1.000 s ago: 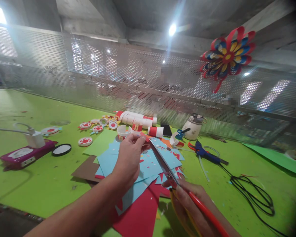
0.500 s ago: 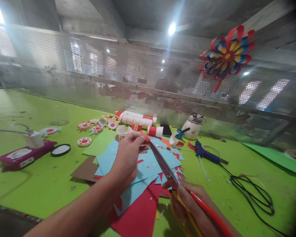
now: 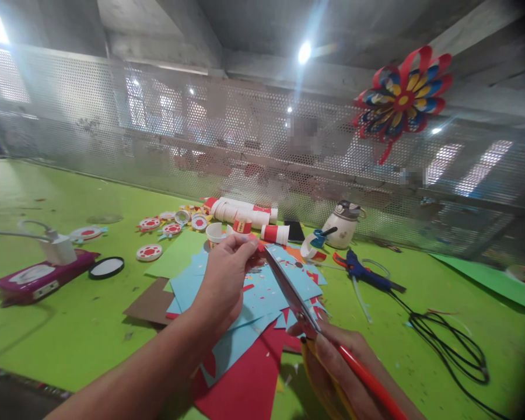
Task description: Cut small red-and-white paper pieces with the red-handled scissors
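My left hand (image 3: 227, 271) pinches a small piece of red paper (image 3: 261, 247) between thumb and fingers. In my right hand (image 3: 339, 356) is a pair of scissors (image 3: 294, 297) with one red and one yellow handle. Their blades point up and away, with the tips right at the red piece. Below both hands lie light blue paper sheets (image 3: 249, 303) strewn with small red and white scraps. A red sheet (image 3: 249, 373) sticks out beneath them toward me.
Behind the paper are a white paper cup (image 3: 215, 233) and stacked cups (image 3: 245, 213). Round red-and-white paper pieces (image 3: 149, 252) lie left. A purple power strip (image 3: 48, 274), a blue glue gun (image 3: 367, 273) with a coiled cord and a white bottle (image 3: 340, 224) stand around on the green table (image 3: 91, 332).
Almost nothing differs. Both hands keep their places, with the scissor tips still at the red paper piece; the view has shifted very slightly.
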The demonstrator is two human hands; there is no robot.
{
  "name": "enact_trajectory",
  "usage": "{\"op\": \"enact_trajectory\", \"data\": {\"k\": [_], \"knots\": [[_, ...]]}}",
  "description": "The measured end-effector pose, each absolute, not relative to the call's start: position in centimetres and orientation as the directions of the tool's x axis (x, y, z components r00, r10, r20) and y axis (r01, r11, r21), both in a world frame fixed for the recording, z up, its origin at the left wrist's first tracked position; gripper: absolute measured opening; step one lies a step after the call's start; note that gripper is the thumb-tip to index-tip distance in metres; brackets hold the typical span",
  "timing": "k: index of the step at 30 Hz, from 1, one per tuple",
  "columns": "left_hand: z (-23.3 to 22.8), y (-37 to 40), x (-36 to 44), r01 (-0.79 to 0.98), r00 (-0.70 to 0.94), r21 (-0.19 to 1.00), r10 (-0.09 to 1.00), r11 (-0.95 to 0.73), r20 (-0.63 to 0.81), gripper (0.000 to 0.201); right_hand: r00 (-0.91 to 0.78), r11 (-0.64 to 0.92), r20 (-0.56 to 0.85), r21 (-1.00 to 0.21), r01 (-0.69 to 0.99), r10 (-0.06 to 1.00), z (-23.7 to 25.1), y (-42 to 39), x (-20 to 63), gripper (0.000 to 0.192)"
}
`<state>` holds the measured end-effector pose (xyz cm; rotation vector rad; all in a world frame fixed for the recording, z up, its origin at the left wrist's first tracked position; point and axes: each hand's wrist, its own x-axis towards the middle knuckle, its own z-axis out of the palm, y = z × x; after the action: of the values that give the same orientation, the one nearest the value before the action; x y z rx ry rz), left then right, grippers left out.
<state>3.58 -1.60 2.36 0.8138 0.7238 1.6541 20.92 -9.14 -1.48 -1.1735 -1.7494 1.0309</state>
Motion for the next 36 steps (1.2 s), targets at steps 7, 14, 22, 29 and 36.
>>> {"op": "enact_trajectory", "data": {"k": [7, 14, 22, 29, 36], "knots": [[2.2, -1.4, 3.6, -0.550, -0.159, 0.808, 0.977, -0.209, 0.145, 0.012, -0.300, 0.214, 0.116, -0.923, 0.319, 0.947, -2.1, -8.7, 21.1, 0.044], [2.1, -1.4, 3.8, -0.528, -0.175, 0.824, 0.976, -0.206, 0.132, 0.013, -0.305, 0.305, 0.192, -0.872, 0.384, 0.933, -1.4, -9.0, 20.9, 0.046], [2.1, -1.4, 3.8, -0.525, -0.193, 0.821, 0.971, -0.225, 0.143, 0.013, -0.249, 0.276, 0.181, -0.862, 0.426, 0.951, -1.1, -9.5, 20.6, 0.042], [2.4, -1.4, 3.6, -0.544, -0.208, 0.805, 0.967, -0.237, 0.144, 0.012, -0.316, 0.344, 0.206, -0.805, 0.483, 0.926, -1.1, -8.6, 21.1, 0.041], [2.3, -1.3, 3.3, -0.562, -0.189, 0.795, 0.971, -0.228, 0.145, 0.013, -0.336, 0.334, 0.182, -0.814, 0.476, 0.924, -1.4, -8.4, 21.2, 0.045]]}}
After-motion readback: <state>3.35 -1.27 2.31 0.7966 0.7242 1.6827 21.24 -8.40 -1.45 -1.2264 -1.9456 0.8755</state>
